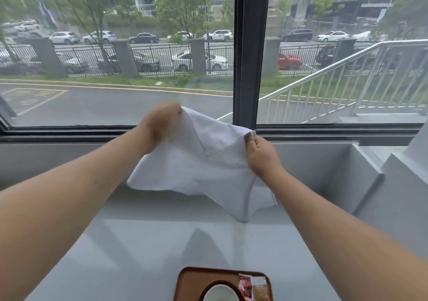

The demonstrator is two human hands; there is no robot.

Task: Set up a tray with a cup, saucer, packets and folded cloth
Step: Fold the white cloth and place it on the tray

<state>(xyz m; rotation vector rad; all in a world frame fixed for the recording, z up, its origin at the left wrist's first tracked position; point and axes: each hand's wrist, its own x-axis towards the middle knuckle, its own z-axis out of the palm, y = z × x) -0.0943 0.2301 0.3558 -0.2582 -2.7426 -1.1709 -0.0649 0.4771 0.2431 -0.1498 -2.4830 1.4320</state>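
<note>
A white cloth (201, 168) hangs in the air above the grey sill, spread loosely with one corner drooping low. My left hand (159, 126) pinches its upper left corner. My right hand (261, 154) pinches the upper right corner. At the bottom edge sits a brown tray (185, 280). On it a white cup (220, 293) rests on a dark saucer (209, 285), both partly cut off by the frame. Two packets lie at the tray's right side: a red one (245, 286) and a tan one (260, 289).
The grey sill surface (139, 242) stretches from the tray to a large window (115, 57) with a dark vertical frame post (250, 57). A raised grey ledge with a step (370, 173) stands at the right.
</note>
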